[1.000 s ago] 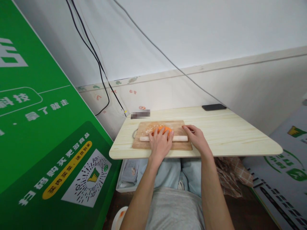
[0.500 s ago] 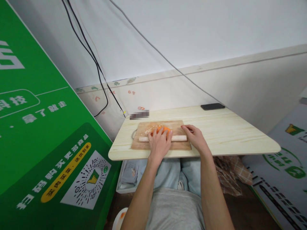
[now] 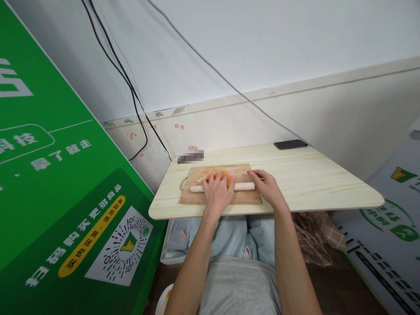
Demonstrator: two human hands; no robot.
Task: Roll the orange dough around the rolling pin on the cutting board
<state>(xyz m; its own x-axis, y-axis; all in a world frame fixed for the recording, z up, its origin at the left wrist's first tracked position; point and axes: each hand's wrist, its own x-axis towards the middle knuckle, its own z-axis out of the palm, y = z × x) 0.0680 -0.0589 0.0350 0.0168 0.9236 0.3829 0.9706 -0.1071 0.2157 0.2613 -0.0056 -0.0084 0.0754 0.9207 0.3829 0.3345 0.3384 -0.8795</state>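
My left hand (image 3: 218,192) lies across a pale rolling pin (image 3: 244,187), its fingers apart and curled over a soft-looking orange lump (image 3: 226,176). The hand hides most of the lump, so I cannot tell its exact kind. Both rest on a wooden cutting board (image 3: 246,199) with a wire handle on its left. Pale crumbs (image 3: 205,175) are scattered near the lump. At the board's right edge, beside the pin's end, my right hand (image 3: 267,186) is closed with thumb and forefinger pinched. Whatever it holds, if anything, is too small to make out.
A black phone (image 3: 290,144) lies at the back of the pale wooden table (image 3: 321,183). At the back left is a blurred-out dark item (image 3: 190,156). A green printed panel (image 3: 65,153) stands close on the left, and cables (image 3: 131,87) hang along the wall.
The hands, rolling pin and orange lump keep nearly the same places. Only a slight shift of the whole view shows.
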